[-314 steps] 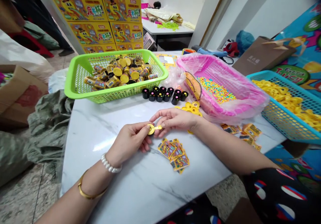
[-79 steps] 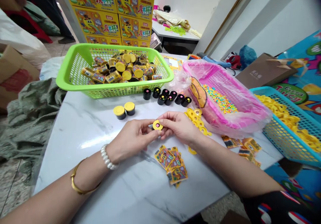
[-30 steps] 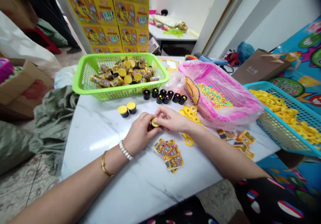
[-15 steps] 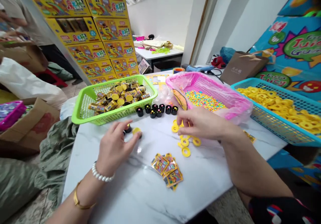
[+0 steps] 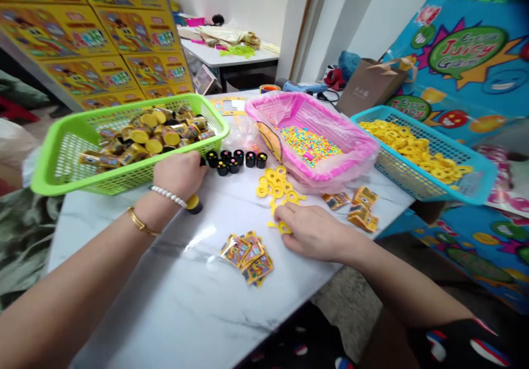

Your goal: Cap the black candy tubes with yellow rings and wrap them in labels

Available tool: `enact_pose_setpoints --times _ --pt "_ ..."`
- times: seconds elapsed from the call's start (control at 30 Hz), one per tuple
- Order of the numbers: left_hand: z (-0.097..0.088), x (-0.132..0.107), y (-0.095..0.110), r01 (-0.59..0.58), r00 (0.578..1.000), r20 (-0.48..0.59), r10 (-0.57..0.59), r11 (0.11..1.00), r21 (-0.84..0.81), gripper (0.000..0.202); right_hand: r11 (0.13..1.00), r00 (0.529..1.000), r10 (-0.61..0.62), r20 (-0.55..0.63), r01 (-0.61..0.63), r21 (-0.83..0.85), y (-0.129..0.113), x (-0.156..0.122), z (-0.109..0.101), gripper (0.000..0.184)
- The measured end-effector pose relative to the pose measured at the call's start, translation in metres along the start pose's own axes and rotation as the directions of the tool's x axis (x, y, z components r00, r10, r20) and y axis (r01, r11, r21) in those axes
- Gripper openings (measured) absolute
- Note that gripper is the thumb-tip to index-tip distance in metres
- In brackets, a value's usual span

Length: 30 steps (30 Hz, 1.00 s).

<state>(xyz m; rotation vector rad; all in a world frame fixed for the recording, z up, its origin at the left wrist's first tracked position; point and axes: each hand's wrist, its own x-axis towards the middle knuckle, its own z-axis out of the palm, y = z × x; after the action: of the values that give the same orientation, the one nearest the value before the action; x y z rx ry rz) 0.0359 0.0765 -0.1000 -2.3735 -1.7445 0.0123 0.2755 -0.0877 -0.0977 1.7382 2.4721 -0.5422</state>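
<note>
Yellow plastic rings look light and stiff, so pinch them by the rim. They're just below the pink basket, with the right hand half-closed on one, grip unclear. The left hand is curled at the black caps, can't tell if holding.

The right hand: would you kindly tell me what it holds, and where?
The right hand touches a flat yellow plastic ring at its rim; grip unclear.

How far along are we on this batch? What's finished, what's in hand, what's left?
Looks done: a green plastic mesh basket holds many labelled tubes with yellow caps. In hand: the left hand sits by a row of black tubes, and the right hand touches loose yellow plastic rings. Left: a turquoise mesh basket of yellow rings and a pink-lined basket of multicoloured candies.
</note>
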Motion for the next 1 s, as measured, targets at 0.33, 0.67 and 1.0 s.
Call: enact_pose_setpoints --times 0.33,0.67,1.0 --pt "-0.049 -0.062 0.012 -0.160 0.957 -0.262 0.126 0.980 -0.116 0.030 0.439 0.999 0.023 -0.029 0.016 0.898 0.019 0.031 -0.005 0.015" --pt "0.016 -0.104 0.044 -0.188 0.982 -0.105 0.156 0.825 -0.533 0.021 0.444 0.998 0.005 -0.066 0.056 0.894 -0.003 0.088 -0.010 0.016" --pt "0.029 -0.092 0.036 -0.128 0.991 -0.081 0.102 0.652 -0.747 0.024 0.140 0.996 -0.022 0.083 -0.080 0.987 -0.004 0.104 0.009 0.025"
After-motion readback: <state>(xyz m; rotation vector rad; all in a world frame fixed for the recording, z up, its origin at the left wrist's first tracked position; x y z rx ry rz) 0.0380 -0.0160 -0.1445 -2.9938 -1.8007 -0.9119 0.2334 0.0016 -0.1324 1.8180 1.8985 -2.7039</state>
